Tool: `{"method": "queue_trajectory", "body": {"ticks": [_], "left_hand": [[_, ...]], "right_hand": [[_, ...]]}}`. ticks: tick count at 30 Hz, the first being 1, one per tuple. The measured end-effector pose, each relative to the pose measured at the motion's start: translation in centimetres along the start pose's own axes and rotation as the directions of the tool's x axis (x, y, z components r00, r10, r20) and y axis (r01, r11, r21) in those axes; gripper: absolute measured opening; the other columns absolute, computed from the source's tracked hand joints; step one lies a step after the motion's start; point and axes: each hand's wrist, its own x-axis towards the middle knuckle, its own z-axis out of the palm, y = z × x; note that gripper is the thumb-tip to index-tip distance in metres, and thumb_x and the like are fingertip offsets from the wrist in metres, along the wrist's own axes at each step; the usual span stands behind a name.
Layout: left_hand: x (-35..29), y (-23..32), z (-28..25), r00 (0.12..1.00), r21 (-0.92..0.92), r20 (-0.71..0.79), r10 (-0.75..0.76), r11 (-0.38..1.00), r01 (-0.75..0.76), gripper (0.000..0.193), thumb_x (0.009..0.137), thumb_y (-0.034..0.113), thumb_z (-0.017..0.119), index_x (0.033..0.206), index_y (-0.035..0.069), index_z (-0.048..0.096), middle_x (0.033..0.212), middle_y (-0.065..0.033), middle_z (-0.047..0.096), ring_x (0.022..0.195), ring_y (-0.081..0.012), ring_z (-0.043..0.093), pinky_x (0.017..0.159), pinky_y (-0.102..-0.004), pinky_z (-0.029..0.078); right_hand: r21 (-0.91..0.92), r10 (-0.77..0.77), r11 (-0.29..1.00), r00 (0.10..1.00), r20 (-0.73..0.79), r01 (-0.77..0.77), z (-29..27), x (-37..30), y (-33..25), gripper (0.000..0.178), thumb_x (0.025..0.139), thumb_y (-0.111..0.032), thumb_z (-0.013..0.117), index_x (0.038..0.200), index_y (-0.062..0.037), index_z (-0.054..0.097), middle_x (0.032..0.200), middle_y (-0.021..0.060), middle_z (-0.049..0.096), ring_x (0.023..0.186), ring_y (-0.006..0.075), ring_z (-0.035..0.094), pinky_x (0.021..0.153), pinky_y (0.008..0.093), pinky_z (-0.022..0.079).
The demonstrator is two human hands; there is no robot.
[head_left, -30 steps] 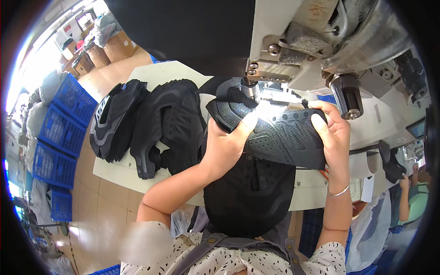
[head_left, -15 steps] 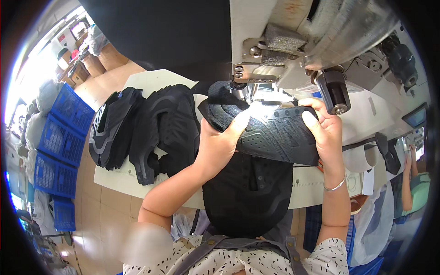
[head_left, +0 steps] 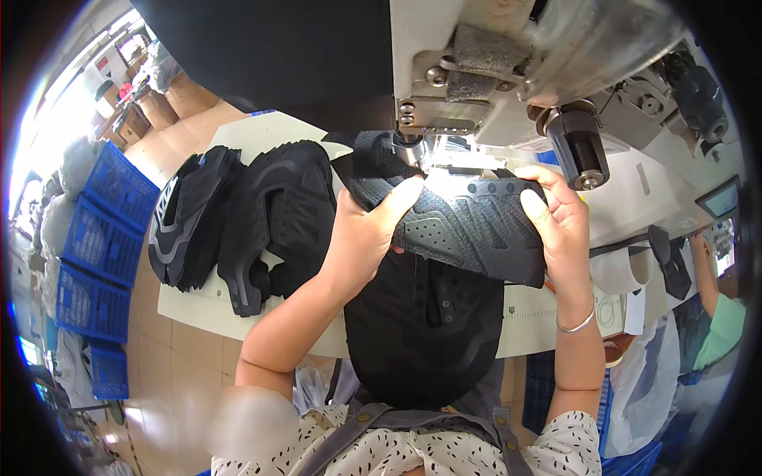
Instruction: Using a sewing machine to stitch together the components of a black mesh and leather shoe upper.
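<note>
A black shoe upper (head_left: 476, 230) with perforated and ribbed panels lies under the lit needle area of a sewing machine (head_left: 411, 151). My left hand (head_left: 367, 234) grips its left side, the thumb pressed on top close to the machine's foot. At the far right end, my right hand (head_left: 562, 226) pinches the upper's edge between thumb and fingers. Just below, a stack of black shoe uppers (head_left: 425, 349) hangs over the table's front edge toward my lap. The needle tip itself is lost in the glare.
More black uppers are piled on the pale table (head_left: 186, 305) to the left, beside a grey-trimmed stack (head_left: 186, 230). A white roll (head_left: 623, 271) stands at right. Blue crates (head_left: 95, 293) line the left floor. Another person (head_left: 718, 317) works at far right.
The upper has turned slightly and shifted a little under the machine, my left thumb moving with it. Both hands keep their hold. The other person's arm at far right has moved.
</note>
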Motion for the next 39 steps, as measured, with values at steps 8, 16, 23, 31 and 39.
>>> {"method": "queue_trajectory", "body": {"ticks": [8,16,23,31,39], "left_hand": [[-0.6,0.3,-0.2,0.996,0.026,-0.065,-0.056,0.998,0.058,0.017,0.084,0.021,0.058,0.081,0.005,0.060,0.066,0.0024,0.058,0.050,-0.0044,0.050,0.039,-0.0187,0.038],[-1.0,-0.4,-0.8,0.997,0.099,0.035,-0.064,0.993,0.061,0.023,0.087,0.024,0.055,0.081,0.003,0.061,0.064,0.0005,0.058,0.044,-0.0046,0.048,0.040,-0.0182,0.038],[-3.2,-0.3,0.0,0.982,0.112,0.142,-0.128,0.987,0.112,0.025,0.088,0.023,0.055,0.085,-0.001,0.061,0.070,-0.0001,0.060,0.054,-0.0039,0.052,0.048,-0.0174,0.042],[-4.0,-0.9,-0.1,0.973,0.002,0.208,-0.101,0.995,0.102,0.017,0.087,0.012,0.056,0.085,-0.004,0.061,0.078,0.0002,0.062,0.068,-0.0036,0.053,0.060,-0.0200,0.045],[-2.8,0.9,-1.8,0.948,-0.037,0.227,-0.225,0.970,0.239,0.017,0.083,0.010,0.058,0.087,-0.005,0.063,0.081,-0.0053,0.064,0.068,-0.0073,0.058,0.062,-0.0208,0.048]], "right_hand": [[0.017,0.007,1.000,1.000,0.017,-0.007,0.8,-1.5,-0.7,0.019,0.086,-0.001,0.050,0.105,0.0003,0.049,0.090,0.0081,0.062,0.082,0.0091,0.058,0.074,0.0211,0.046],[0.059,0.080,0.995,0.996,0.023,-0.082,1.7,-3.2,-0.9,0.026,0.087,-0.003,0.052,0.111,-0.0003,0.044,0.088,0.0102,0.064,0.078,0.0086,0.059,0.070,0.0201,0.047],[0.001,0.145,0.989,0.988,0.057,-0.145,1.5,-4.7,-1.0,0.023,0.088,-0.005,0.051,0.110,-0.0004,0.047,0.077,0.0052,0.061,0.065,0.0056,0.053,0.059,0.0183,0.044],[-0.224,0.066,0.974,0.994,0.089,-0.045,-1.6,4.2,6.1,0.040,0.089,-0.016,0.046,0.126,-0.0028,0.039,0.124,0.0054,0.046,0.117,0.0142,0.039,0.097,0.0280,0.030],[-0.071,0.041,0.997,0.989,0.143,-0.031,-4.6,4.6,5.1,0.008,0.084,-0.005,0.056,0.089,-0.0001,0.054,0.081,-0.0010,0.056,0.076,0.0049,0.051,0.068,0.0197,0.042]]}}
